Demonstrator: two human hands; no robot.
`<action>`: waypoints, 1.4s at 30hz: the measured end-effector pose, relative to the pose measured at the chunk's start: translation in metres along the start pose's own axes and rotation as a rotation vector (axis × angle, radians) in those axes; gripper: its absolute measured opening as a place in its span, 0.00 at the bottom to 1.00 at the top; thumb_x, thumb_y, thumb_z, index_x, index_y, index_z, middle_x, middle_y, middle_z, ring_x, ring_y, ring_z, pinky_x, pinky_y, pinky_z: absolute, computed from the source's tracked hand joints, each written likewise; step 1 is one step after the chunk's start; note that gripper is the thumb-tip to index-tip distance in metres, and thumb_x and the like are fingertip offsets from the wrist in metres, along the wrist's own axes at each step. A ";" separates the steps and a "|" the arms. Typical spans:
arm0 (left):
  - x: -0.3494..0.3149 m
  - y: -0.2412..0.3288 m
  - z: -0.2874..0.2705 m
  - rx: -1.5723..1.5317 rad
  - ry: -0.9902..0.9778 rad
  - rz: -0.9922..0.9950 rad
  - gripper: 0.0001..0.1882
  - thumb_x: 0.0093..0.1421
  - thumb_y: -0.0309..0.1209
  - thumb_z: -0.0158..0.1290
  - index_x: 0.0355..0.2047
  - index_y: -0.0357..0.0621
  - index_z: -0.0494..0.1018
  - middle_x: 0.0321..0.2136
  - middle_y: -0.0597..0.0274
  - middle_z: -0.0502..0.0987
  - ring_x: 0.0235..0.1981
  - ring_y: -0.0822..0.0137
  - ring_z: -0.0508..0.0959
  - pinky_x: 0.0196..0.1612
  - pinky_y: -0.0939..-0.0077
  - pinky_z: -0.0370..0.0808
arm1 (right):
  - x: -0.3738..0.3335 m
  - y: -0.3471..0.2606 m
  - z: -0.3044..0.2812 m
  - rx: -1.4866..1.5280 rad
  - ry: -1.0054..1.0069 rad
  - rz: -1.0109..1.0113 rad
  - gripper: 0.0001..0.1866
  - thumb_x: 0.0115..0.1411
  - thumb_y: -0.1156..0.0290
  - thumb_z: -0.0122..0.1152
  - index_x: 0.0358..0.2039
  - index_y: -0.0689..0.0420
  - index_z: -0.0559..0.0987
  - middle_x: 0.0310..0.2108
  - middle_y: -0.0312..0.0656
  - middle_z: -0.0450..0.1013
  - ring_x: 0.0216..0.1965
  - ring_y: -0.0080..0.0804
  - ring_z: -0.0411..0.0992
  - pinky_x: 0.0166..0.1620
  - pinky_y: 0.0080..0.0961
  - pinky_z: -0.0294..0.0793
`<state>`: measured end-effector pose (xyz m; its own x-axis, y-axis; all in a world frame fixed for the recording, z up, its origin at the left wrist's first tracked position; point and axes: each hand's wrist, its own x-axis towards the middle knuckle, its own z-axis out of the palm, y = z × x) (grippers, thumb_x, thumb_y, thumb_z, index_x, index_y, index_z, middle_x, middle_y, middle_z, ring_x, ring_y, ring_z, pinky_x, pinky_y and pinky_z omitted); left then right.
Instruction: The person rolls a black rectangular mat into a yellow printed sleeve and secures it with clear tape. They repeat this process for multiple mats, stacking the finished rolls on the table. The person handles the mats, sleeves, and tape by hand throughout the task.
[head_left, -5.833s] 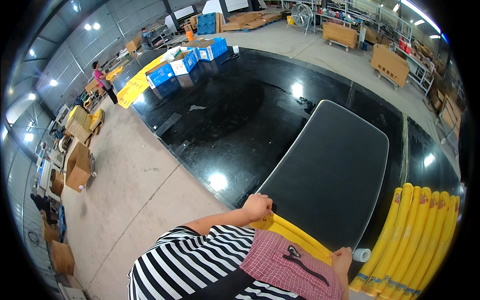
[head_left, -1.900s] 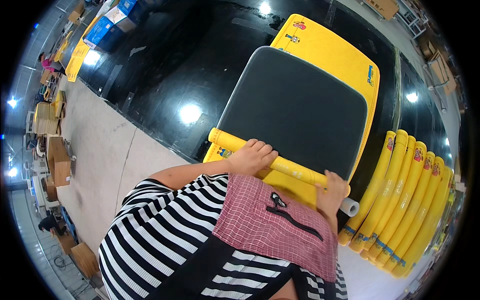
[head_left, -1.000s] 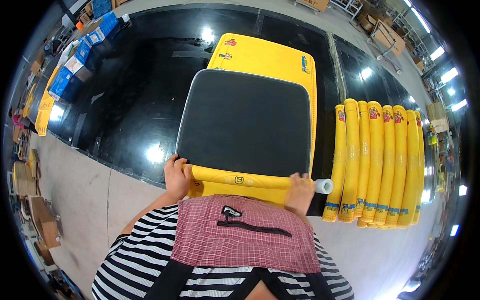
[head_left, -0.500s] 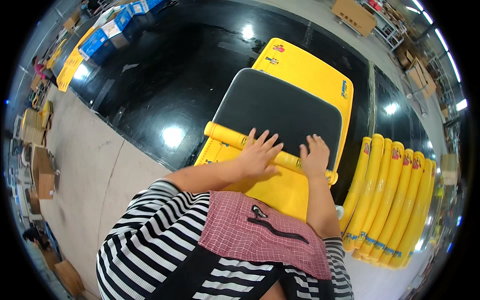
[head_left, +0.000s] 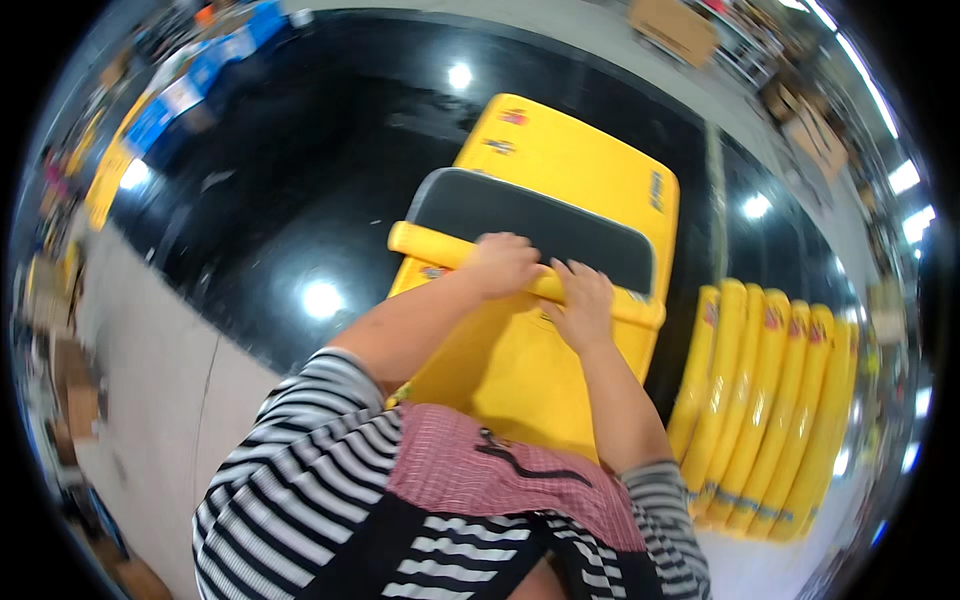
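A yellow mat is partly wound into a roll (head_left: 430, 243) that lies crosswise in front of me. Beyond it the mat's flat dark grey face (head_left: 545, 215) still shows. My left hand (head_left: 505, 266) is curled over the middle of the roll, fingertips on its far side. Just to its right, my right hand (head_left: 585, 303) grips the same roll with bent fingers. Underneath lies another yellow mat (head_left: 590, 150) with small printed pictures; it sticks out past the dark face and also towards my body.
Several yellow rolled mats (head_left: 765, 410) in shiny wrap lie side by side at the right. The table top is glossy black (head_left: 300, 200). Blue boxes (head_left: 205, 68) line its far left edge. A cardboard box (head_left: 672, 30) stands beyond the table.
The roll has moved away from me over the dark face, so less of that face shows. My hands went from spread fingers to curled around the roll.
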<state>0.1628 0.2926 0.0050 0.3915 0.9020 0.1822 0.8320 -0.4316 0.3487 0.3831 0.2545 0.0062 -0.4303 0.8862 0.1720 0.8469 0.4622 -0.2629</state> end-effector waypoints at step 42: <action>-0.287 -0.017 -0.052 -0.202 0.108 -0.637 0.20 0.68 0.35 0.57 0.57 0.41 0.75 0.60 0.45 0.70 0.61 0.44 0.71 0.65 0.57 0.67 | -0.314 -0.053 -0.027 0.311 0.262 0.694 0.41 0.55 0.54 0.75 0.65 0.61 0.71 0.68 0.59 0.61 0.65 0.58 0.65 0.65 0.43 0.68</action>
<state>0.0161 0.0403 -0.0049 -0.2010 0.9792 -0.0285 0.7932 0.1798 0.5817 0.4816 -0.0490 -0.0078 0.2823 0.9560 0.0798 0.7520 -0.1689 -0.6371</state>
